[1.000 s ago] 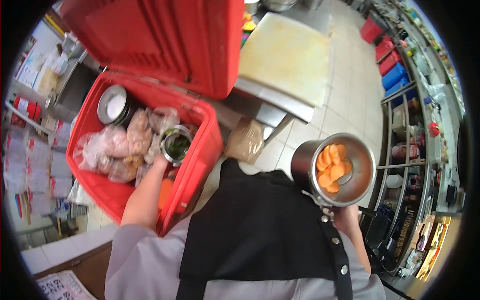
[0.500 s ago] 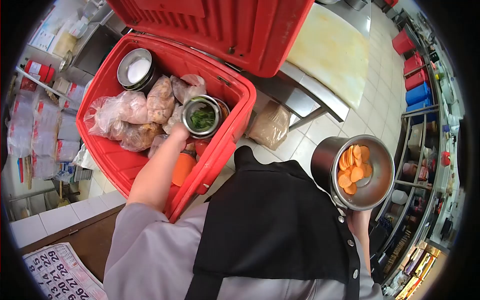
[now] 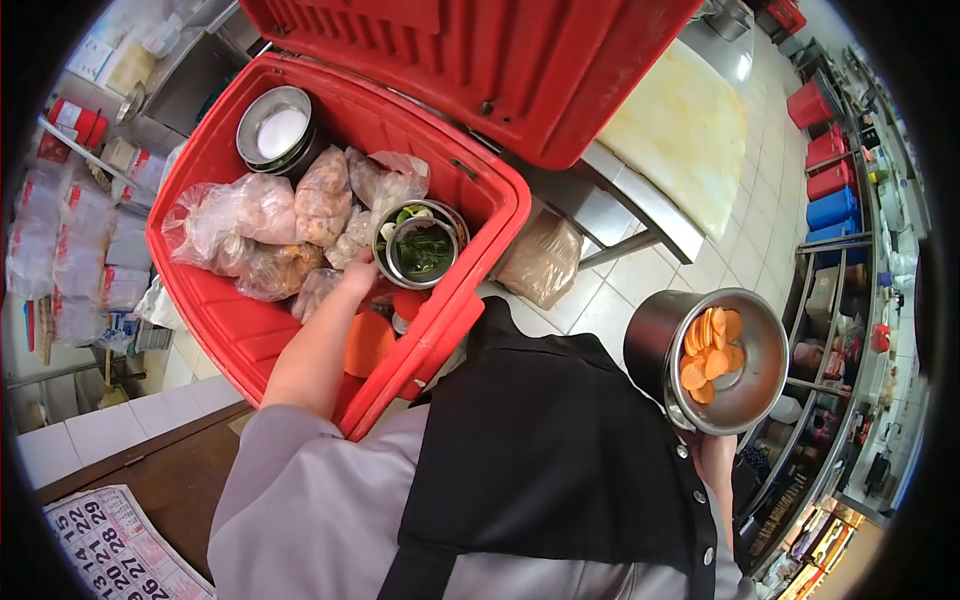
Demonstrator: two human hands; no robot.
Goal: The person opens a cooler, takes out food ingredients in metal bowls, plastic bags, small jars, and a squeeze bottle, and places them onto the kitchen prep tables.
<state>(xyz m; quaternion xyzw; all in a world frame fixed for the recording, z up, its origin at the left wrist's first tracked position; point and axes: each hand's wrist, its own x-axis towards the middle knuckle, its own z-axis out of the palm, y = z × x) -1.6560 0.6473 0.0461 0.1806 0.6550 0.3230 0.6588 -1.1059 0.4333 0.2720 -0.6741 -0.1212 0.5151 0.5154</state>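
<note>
The left hand [image 3: 362, 268] reaches down into a red cooler [image 3: 235, 325], a boxy tub of smooth, hard plastic with rounded corners. Its fingers touch the side of a round steel bowl [image 3: 390, 258] holding dark, feathery greens [image 3: 424, 248]; they are partly hidden, so I cannot tell whether they grip it. The bowl sits near the cooler's right wall, overlapping another round container.

The right hand [image 3: 715, 462] holds a deep steel pot [image 3: 652, 335] from below, out beyond the apron [image 3: 540, 440]. The pot is a cylinder tilted to show its shiny inside, with thin, roundish orange slices [image 3: 713, 355] heaped to one side.

Beside the left hand in the cooler lie crinkled, clear plastic bags [image 3: 322, 195] with lumpy, pale pink and tan contents. A stacked metal bowl [image 3: 247, 133] with something white inside stands in the far corner, and a smooth orange object [image 3: 369, 345] lies below the left wrist. The ribbed lid [image 3: 460, 60] stands open beside a flat, yellowish board [image 3: 685, 130].
</note>
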